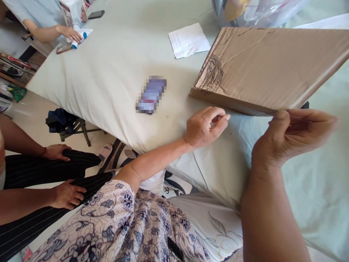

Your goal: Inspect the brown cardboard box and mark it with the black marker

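Holding the right grip (290,140) released, with palm showing, at the near edge of one cardboard box (272,65); cannot tell whether touching or just in front. Curling the left grip (205,126) loosely beside the same box; cannot tell whether closed on something small. Can see the box on the cloth-covered worktop (117,69), scribbled dark at one corner. Can count one pixelated phone (152,94), one dark phone (96,14) farther off, and two white papers (189,40), one with print too faint to read, one partly hidden. Can make out illegible lettering on one white carton (67,14), cut off above, near a co-worker's hand (71,34) and two blue caps (85,35); also one cut-off plastic bag (253,12), and another person's two hands (68,194) on striped trousers (49,166).
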### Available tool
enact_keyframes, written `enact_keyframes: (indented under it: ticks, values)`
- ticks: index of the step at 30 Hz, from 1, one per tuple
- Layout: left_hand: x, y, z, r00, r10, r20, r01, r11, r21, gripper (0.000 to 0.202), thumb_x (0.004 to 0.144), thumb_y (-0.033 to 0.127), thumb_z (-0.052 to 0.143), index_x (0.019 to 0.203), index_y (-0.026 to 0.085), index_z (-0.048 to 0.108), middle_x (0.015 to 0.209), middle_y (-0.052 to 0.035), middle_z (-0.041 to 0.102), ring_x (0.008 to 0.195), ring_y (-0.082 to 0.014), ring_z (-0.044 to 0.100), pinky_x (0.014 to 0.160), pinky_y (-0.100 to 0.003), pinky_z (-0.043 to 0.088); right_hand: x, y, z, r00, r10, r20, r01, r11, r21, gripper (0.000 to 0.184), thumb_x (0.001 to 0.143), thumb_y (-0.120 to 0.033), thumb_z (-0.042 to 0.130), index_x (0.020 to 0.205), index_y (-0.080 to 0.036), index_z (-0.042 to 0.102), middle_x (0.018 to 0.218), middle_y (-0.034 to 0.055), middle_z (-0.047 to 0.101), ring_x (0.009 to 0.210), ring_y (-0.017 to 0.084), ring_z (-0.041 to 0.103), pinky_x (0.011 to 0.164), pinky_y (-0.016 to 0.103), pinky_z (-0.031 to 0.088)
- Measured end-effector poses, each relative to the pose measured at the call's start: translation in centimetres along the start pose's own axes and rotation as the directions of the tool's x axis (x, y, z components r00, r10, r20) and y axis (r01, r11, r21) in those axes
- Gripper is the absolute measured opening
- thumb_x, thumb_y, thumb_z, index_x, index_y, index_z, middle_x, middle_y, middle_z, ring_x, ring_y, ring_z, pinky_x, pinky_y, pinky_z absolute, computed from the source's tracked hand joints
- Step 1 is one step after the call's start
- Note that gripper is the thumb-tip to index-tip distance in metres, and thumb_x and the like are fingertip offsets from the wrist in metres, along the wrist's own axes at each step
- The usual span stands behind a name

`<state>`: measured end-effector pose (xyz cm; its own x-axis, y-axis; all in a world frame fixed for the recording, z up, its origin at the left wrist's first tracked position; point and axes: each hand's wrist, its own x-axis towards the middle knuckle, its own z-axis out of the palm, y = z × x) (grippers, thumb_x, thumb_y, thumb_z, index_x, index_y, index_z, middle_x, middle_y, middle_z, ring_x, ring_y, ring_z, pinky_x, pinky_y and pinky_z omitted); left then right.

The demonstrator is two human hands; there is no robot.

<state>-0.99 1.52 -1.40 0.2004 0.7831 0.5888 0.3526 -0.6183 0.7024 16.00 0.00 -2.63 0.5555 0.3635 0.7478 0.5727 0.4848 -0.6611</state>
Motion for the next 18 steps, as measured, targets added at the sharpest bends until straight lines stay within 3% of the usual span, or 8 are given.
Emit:
enact_keyframes:
  ticks: [3, 7, 9, 12, 18]
  values:
    - [0.7, -1.1, -0.5, 0.971, 0.004, -0.239, 0.000, 1.000, 0.015, 0.038, 0.106, 0.058, 0.045, 0.095, 0.025, 0.060, 0.077, -0.0012, 0.061, 0.073, -0.0168, 0.063, 0.076, -0.034, 0.054, -0.1, -0.6, -0.3, 0.995, 0.067, 0.078, -0.061, 0.996, -0.068, 0.019, 0.097, -0.042, 0.063, 0.092, -0.025, 0.056, 0.078, -0.0024, 0.045, 0.065, 0.014, 0.047, 0.062, 0.030, 0.037]
    - [1.5, -2.7, -1.1, 0.899, -0.161, -0.408, 0.169, 0.985, -0.015, 0.053, 0.098, 0.072, 0.052, 0.121, 0.024, 0.059, 0.101, -0.0075, 0.068, 0.103, -0.0229, 0.070, 0.100, -0.042, 0.056, 0.1, 0.3, -0.1, 0.999, -0.038, 0.028, 0.040, 0.998, -0.052, 0.036, 0.095, -0.056, 0.065, 0.084, -0.025, 0.052, 0.072, -0.0048, 0.040, 0.060, 0.012, 0.041, 0.057, 0.028, 0.031]
    - [1.8, -3.1, -1.2, 0.881, -0.228, -0.416, 0.227, 0.973, -0.052, 0.060, 0.096, 0.073, 0.055, 0.132, 0.025, 0.055, 0.115, -0.0110, 0.068, 0.119, -0.0265, 0.068, 0.110, -0.047, 0.053, 0.2, 0.9, 0.1, 0.997, -0.073, -0.027, 0.072, 0.997, -0.037, 0.043, 0.091, -0.060, 0.068, 0.079, -0.023, 0.050, 0.067, -0.0062, 0.039, 0.056, 0.010, 0.036, 0.056, 0.027, 0.026]
    - [1.9, -3.0, -1.1, 0.890, -0.264, -0.371, 0.247, 0.965, -0.094, 0.067, 0.094, 0.075, 0.056, 0.141, 0.028, 0.050, 0.131, -0.0133, 0.064, 0.134, -0.0287, 0.062, 0.116, -0.050, 0.051, 0.2, 1.0, -0.1, 0.998, -0.048, -0.037, 0.045, 0.995, -0.086, 0.050, 0.090, -0.064, 0.068, 0.071, -0.022, 0.048, 0.064, -0.0064, 0.038, 0.055, 0.009, 0.033, 0.057, 0.028, 0.023]
    - [1.9, -2.4, -1.4, 0.900, -0.291, -0.325, 0.284, 0.956, -0.070, 0.060, 0.091, 0.073, 0.063, 0.130, 0.028, 0.056, 0.129, -0.0128, 0.066, 0.131, -0.0284, 0.062, 0.114, -0.047, 0.053, 0.3, 0.6, -0.9, 1.000, 0.000, -0.021, -0.005, 0.973, -0.232, 0.056, 0.089, -0.068, 0.066, 0.063, -0.023, 0.043, 0.060, -0.0058, 0.039, 0.052, 0.009, 0.033, 0.057, 0.027, 0.023]
